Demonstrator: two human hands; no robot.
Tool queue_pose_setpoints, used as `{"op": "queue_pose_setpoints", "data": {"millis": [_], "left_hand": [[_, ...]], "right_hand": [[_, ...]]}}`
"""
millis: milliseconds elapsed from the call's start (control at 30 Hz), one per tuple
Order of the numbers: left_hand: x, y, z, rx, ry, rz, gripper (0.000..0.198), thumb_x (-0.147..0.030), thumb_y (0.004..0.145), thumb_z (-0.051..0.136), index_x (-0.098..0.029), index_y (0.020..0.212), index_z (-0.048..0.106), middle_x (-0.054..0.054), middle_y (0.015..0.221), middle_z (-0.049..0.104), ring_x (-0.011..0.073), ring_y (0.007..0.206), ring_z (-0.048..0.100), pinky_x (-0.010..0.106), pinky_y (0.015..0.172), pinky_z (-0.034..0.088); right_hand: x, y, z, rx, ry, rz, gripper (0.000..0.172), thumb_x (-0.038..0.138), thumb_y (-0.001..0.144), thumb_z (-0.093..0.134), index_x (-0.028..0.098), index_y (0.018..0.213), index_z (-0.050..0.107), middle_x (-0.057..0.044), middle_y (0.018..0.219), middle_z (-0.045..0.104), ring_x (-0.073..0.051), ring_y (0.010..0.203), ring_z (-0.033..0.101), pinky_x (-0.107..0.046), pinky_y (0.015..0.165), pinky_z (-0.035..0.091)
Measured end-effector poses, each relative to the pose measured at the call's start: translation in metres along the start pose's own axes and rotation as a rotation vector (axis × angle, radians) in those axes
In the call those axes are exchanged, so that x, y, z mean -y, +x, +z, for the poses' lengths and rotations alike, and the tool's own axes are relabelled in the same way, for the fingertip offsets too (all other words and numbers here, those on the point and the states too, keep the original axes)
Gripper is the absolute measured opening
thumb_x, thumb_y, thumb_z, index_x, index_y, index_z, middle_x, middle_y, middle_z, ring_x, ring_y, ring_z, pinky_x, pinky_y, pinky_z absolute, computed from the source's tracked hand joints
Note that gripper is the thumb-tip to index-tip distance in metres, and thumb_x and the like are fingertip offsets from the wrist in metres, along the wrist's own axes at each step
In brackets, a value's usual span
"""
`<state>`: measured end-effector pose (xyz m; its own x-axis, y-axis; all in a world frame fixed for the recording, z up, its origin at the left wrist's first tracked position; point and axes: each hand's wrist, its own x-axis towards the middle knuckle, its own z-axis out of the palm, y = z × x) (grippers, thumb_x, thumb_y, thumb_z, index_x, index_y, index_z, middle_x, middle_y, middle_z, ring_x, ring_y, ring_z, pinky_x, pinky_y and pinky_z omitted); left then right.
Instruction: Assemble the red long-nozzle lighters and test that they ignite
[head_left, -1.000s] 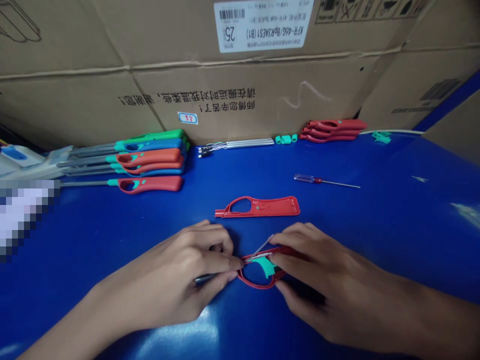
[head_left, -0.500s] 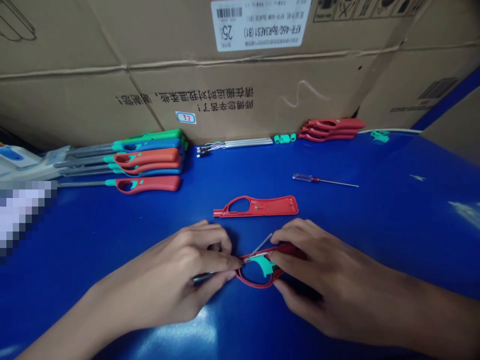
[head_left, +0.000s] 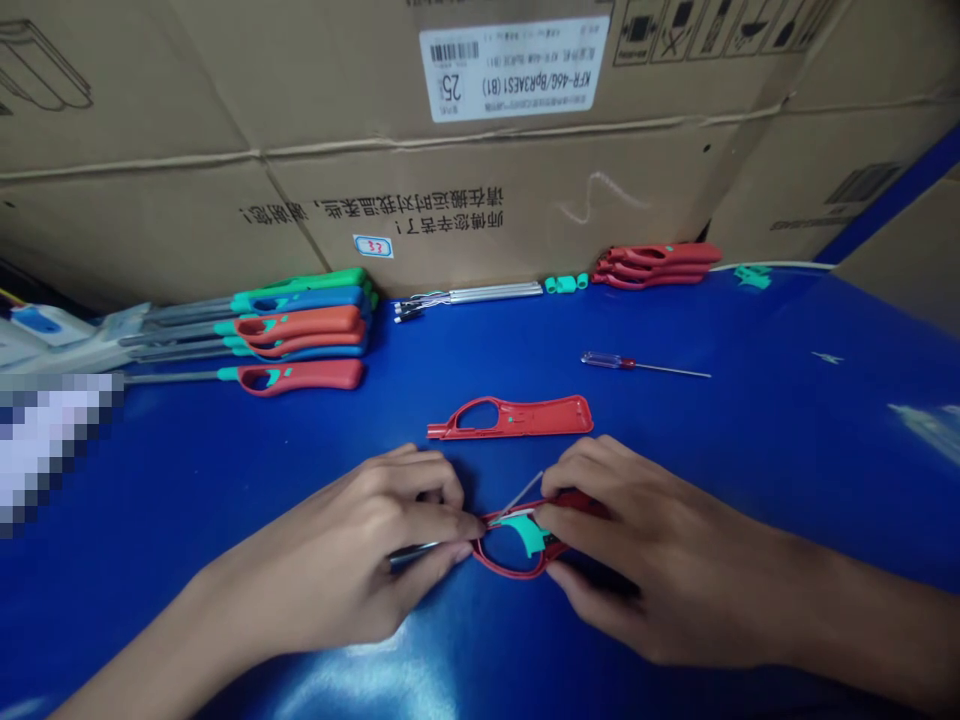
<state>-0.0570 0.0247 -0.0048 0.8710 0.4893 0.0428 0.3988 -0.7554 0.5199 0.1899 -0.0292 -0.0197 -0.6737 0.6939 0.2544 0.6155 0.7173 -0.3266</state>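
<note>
Between my hands is a red lighter half-shell [head_left: 510, 574] with a teal trigger [head_left: 529, 535] seated by its finger opening. My left hand [head_left: 390, 540] pinches the front end of this shell; a dark metallic rod [head_left: 411, 556] shows between its thumb and fingers. My right hand [head_left: 637, 550] is closed round the handle end, its fingertips by the trigger and a thin white piece. A thin translucent strip [head_left: 521, 494] sticks up at an angle from the shell. The shell's inside under my right fingers is hidden. Just beyond lies another red half-shell [head_left: 551, 415], its inside facing up.
Assembled long-neck lighters [head_left: 300, 325] are piled at the left. Along the cardboard box [head_left: 337, 180] lie metal tubes with wires [head_left: 495, 293], teal collars [head_left: 566, 284], stacked red shells [head_left: 656, 265] and teal triggers [head_left: 752, 276]. A screwdriver [head_left: 645, 364] lies right of centre.
The view has tilted slightly, so the background sits a little lower. Both hands keep their hold on the red shell, with almost no movement.
</note>
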Motion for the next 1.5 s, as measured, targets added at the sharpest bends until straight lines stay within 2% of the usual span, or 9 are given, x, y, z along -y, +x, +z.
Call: {"op": "queue_pose_setpoints", "data": {"millis": [367,567,933,1067,1200,1267,1333,1400,1500], "left_hand": [[0.000,0.003,-0.002,0.009,-0.030,0.011,0.019,-0.019,0.093,0.051,-0.022,0.103,0.068,0.002,0.089,0.064,0.0141,0.083,0.058,0.028,0.081,0.045],[0.001,0.000,-0.001,0.036,0.004,-0.002,0.030,-0.018,0.093,0.051,-0.027,0.119,0.063,0.002,0.091,0.062,0.0147,0.083,0.057,0.028,0.077,0.045],[0.003,0.000,-0.001,0.074,-0.001,-0.023,0.035,-0.020,0.094,0.050,-0.034,0.124,0.061,0.001,0.090,0.061,0.0140,0.084,0.058,0.027,0.077,0.047],[0.001,0.001,-0.001,0.054,0.003,-0.006,0.035,-0.019,0.094,0.050,-0.034,0.123,0.063,0.002,0.088,0.062,0.0138,0.084,0.058,0.026,0.077,0.048],[0.001,0.001,-0.001,0.013,0.024,0.004,0.033,-0.018,0.093,0.052,-0.031,0.119,0.066,0.003,0.102,0.062,0.0149,0.092,0.060,0.028,0.083,0.050],[0.002,0.001,-0.001,0.003,0.032,0.006,0.032,-0.018,0.093,0.051,-0.030,0.117,0.066,0.003,0.104,0.063,0.0150,0.093,0.060,0.029,0.085,0.050],[0.003,0.001,-0.001,-0.013,0.044,0.010,0.030,-0.018,0.093,0.051,-0.030,0.116,0.067,0.002,0.100,0.065,0.0146,0.092,0.061,0.031,0.089,0.049],[0.004,0.001,-0.001,-0.040,0.052,0.016,0.029,-0.018,0.092,0.051,-0.028,0.114,0.066,0.001,0.099,0.067,0.0142,0.091,0.062,0.032,0.093,0.048],[0.006,0.000,0.001,-0.088,0.044,-0.011,0.025,-0.017,0.091,0.052,-0.024,0.114,0.062,0.001,0.101,0.067,0.0139,0.093,0.062,0.030,0.092,0.049]], "right_hand": [[0.003,0.003,-0.008,0.132,0.138,0.130,0.019,0.018,0.087,0.054,0.017,0.101,0.067,-0.007,0.099,0.057,-0.019,0.094,0.050,-0.038,0.089,0.046],[0.003,0.004,-0.008,0.146,0.183,0.176,0.018,0.017,0.087,0.054,0.018,0.098,0.067,-0.005,0.099,0.056,-0.017,0.095,0.050,-0.036,0.091,0.045],[0.004,0.003,-0.007,0.143,0.230,0.231,0.018,0.022,0.085,0.055,0.020,0.099,0.066,-0.006,0.109,0.057,-0.020,0.105,0.049,-0.038,0.097,0.042],[-0.003,0.003,-0.006,0.062,0.232,0.167,0.013,0.019,0.084,0.057,0.019,0.092,0.067,-0.005,0.100,0.059,-0.017,0.098,0.052,-0.035,0.094,0.042],[-0.015,0.005,-0.006,-0.042,0.189,0.171,0.013,0.021,0.082,0.059,0.016,0.094,0.065,-0.006,0.098,0.058,-0.017,0.093,0.053,-0.035,0.087,0.045],[-0.019,0.005,-0.008,-0.030,0.175,0.180,0.023,0.023,0.083,0.060,0.016,0.105,0.063,-0.007,0.105,0.057,-0.019,0.098,0.052,-0.035,0.085,0.046],[-0.020,0.006,-0.008,0.002,0.176,0.173,0.023,0.023,0.087,0.056,0.017,0.108,0.062,-0.007,0.108,0.056,-0.018,0.101,0.051,-0.035,0.086,0.046],[-0.020,0.007,-0.008,0.037,0.184,0.177,0.017,0.020,0.091,0.050,0.019,0.102,0.064,-0.006,0.106,0.057,-0.017,0.099,0.051,-0.034,0.085,0.045],[-0.018,0.008,-0.005,0.052,0.201,0.192,0.020,0.018,0.095,0.045,0.020,0.094,0.064,-0.004,0.100,0.058,-0.016,0.095,0.052,-0.034,0.083,0.044]]}}
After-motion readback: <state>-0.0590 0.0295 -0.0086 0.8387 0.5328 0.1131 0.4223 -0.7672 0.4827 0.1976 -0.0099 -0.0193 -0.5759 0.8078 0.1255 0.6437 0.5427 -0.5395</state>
